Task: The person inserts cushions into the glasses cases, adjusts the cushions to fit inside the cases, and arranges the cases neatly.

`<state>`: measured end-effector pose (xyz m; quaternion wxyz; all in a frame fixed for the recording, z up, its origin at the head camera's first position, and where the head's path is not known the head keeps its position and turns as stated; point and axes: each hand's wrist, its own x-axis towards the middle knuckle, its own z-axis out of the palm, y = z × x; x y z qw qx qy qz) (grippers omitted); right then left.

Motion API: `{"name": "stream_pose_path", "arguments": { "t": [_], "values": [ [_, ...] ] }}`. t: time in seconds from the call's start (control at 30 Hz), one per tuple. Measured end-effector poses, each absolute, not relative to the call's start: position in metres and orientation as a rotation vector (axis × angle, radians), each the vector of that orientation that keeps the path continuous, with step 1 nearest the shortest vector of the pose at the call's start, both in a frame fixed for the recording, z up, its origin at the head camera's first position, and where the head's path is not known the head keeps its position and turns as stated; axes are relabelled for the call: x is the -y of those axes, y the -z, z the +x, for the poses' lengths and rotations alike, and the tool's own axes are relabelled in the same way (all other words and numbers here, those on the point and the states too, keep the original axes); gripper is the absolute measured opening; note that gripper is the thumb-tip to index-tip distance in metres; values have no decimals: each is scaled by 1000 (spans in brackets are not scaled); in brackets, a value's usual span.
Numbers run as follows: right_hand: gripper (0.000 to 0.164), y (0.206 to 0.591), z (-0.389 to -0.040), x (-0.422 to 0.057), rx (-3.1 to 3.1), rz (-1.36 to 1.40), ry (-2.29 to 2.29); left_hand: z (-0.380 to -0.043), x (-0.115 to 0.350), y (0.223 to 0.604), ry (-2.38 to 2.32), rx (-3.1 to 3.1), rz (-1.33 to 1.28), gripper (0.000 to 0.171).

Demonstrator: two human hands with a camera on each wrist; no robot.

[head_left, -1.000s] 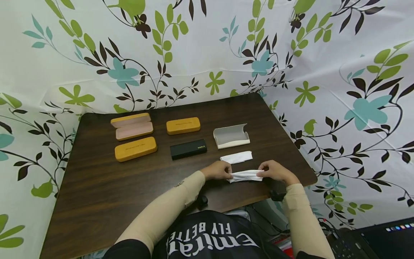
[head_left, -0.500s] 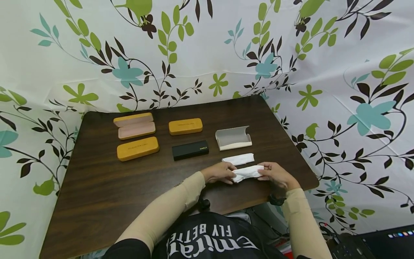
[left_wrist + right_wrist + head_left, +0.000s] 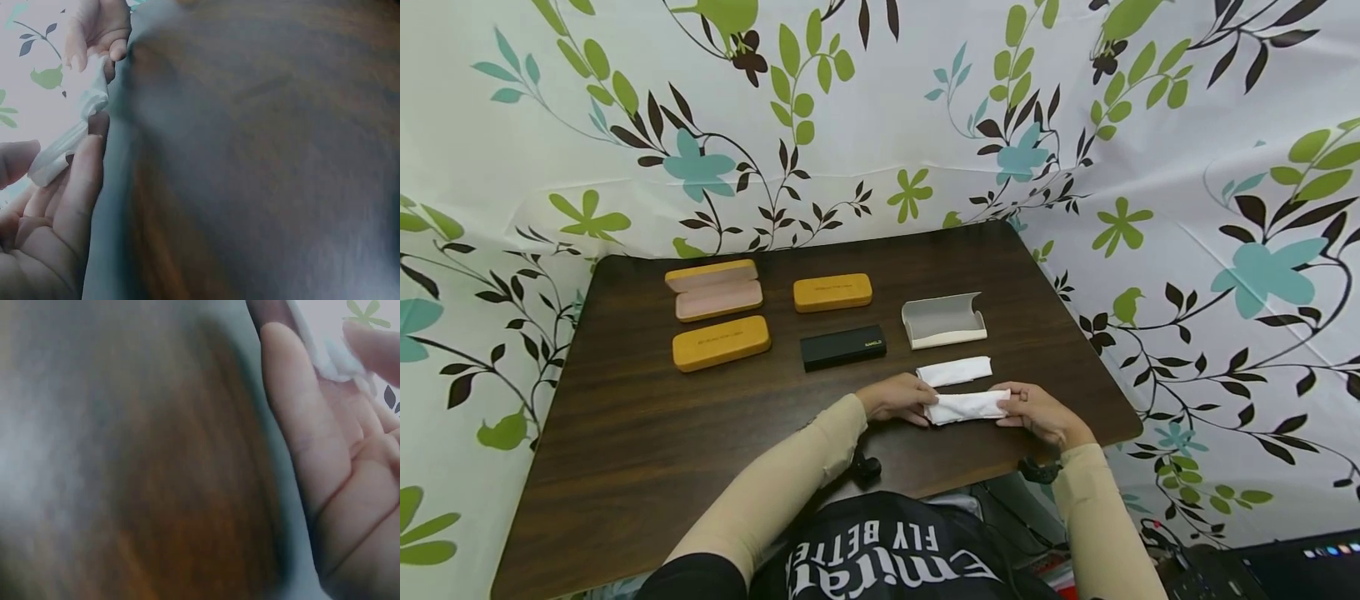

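Note:
A folded strip of white cloth is stretched between the two hands near the table's front edge. My left hand pinches its left end, and the right hand pinches the right one. In the left wrist view the cloth looks creased, with the left thumb on one side and the left fingers on the other. The right wrist view has the cloth's end between the right thumb and fingers. Just beyond lies a second folded white cloth, flat on the table.
Behind the cloths stands an open white glasses case. A closed black case is left of it. Two closed yellow cases and an open yellow case with pink lining sit farther left on the dark wooden table.
Both hands first raised the cloth off the table with its right end higher, then brought it lower and more level. The other cloth and the cases stayed put; the head view shifted slightly.

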<state>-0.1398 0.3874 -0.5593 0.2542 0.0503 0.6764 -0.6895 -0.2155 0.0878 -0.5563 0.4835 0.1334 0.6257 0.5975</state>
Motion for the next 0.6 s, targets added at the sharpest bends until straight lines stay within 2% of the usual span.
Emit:
{"name": "stream_pose_path", "arguments": {
  "t": [0.13, 0.33, 0.6],
  "values": [
    [33, 560, -143, -381, -1800, 96, 1901, -219, -76, 555, -1490, -1489, 281, 21],
    [28, 558, -153, -366, -1725, 33, 1949, -227, -55, 553, -1523, -1484, 208, 31],
    [30, 548, -172, -328, -1648, -2, 1972, -233, -16, 548, -1575, -1478, 177, 35]
  ]
}}
